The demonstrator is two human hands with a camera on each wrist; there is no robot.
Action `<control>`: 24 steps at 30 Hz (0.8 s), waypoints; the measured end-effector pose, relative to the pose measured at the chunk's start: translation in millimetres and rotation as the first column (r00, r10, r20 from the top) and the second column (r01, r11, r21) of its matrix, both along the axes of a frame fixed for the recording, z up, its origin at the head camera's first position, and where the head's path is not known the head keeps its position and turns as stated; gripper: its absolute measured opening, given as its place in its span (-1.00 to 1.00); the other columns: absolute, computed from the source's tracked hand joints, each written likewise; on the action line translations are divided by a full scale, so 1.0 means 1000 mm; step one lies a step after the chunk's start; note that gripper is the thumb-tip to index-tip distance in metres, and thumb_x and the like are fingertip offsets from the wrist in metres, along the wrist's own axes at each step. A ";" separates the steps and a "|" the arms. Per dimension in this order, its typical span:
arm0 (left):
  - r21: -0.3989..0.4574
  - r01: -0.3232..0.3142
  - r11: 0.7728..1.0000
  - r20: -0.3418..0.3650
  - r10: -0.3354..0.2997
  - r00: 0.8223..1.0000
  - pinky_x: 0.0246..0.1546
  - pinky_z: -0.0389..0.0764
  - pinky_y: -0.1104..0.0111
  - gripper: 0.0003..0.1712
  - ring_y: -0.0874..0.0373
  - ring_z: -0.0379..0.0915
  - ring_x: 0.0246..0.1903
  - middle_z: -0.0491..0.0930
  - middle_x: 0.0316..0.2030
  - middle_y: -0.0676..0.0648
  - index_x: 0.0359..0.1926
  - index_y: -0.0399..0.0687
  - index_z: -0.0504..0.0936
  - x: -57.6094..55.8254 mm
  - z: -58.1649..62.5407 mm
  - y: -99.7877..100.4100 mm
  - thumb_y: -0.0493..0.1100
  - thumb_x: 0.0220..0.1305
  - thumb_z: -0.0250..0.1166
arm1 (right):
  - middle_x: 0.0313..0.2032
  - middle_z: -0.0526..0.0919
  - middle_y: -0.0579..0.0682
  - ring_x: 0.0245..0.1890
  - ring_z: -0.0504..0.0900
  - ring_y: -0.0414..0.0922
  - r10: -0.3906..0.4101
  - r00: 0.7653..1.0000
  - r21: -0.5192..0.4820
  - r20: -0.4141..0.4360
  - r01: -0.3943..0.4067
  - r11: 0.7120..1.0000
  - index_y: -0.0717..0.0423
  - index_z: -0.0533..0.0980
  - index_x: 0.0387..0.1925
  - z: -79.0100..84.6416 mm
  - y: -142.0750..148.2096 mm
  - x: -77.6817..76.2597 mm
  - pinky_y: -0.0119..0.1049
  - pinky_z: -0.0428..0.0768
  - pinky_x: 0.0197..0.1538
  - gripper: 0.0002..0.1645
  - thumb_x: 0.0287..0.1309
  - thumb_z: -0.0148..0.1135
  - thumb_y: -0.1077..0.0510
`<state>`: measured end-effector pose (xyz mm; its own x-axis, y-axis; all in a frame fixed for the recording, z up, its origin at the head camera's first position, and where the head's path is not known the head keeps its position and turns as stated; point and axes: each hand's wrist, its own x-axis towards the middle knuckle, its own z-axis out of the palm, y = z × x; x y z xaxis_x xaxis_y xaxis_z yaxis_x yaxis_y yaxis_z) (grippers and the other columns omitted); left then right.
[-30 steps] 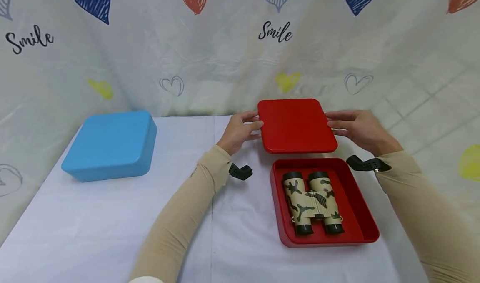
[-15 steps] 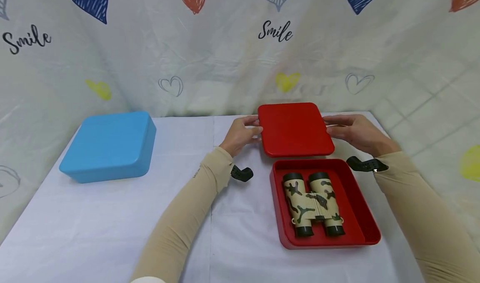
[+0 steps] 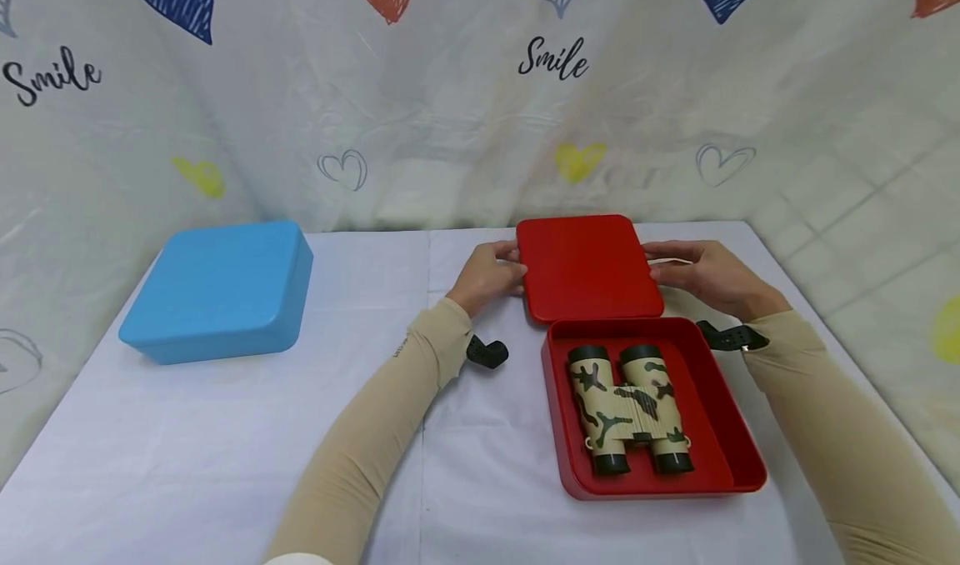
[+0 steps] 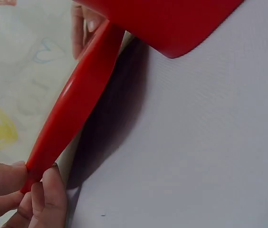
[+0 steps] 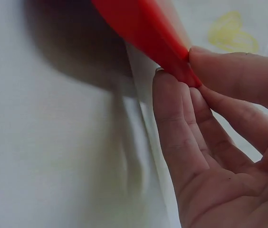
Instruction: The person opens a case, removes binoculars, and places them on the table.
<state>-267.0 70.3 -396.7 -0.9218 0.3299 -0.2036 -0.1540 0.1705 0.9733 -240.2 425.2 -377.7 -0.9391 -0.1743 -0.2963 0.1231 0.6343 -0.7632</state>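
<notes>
A flat red lid (image 3: 588, 267) is held level behind an open red box (image 3: 742, 457), its front edge right at the box's back rim in the head view. My left hand (image 3: 489, 277) pinches the lid's left edge between thumb and fingers. On the opposite edge, my right hand (image 3: 712, 277) pinches it the same way. Both wrist views show the lid (image 4: 72, 109) raised over the white cloth, with a shadow beneath. Inside the box lies a pair of camouflage binoculars (image 3: 633, 411), toward the left wall, black eyepieces facing me.
A closed light-blue box (image 3: 217, 290) stands at the back left of the table (image 3: 225, 457), which a white cloth covers. Behind the table hangs a pale curtain (image 3: 450, 90) printed with hearts and "Smile". The right table edge runs beside my right forearm.
Both hands have lowered the red lid and brought it closer to me, up to the box's back rim. The red box, the binoculars and the blue box stay in place.
</notes>
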 end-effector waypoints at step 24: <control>-0.314 0.000 0.949 -0.075 -0.024 0.997 -0.30 0.75 0.47 -0.42 0.26 0.59 -0.38 0.58 0.15 -0.17 0.43 -0.22 0.45 0.002 0.006 0.007 -0.31 0.42 0.26 | 0.50 0.36 0.27 0.45 0.40 0.30 0.027 1.000 0.113 -0.010 -0.025 0.993 0.02 0.25 0.56 -0.011 -0.005 0.000 0.34 0.39 0.45 -0.12 0.38 0.26 -0.22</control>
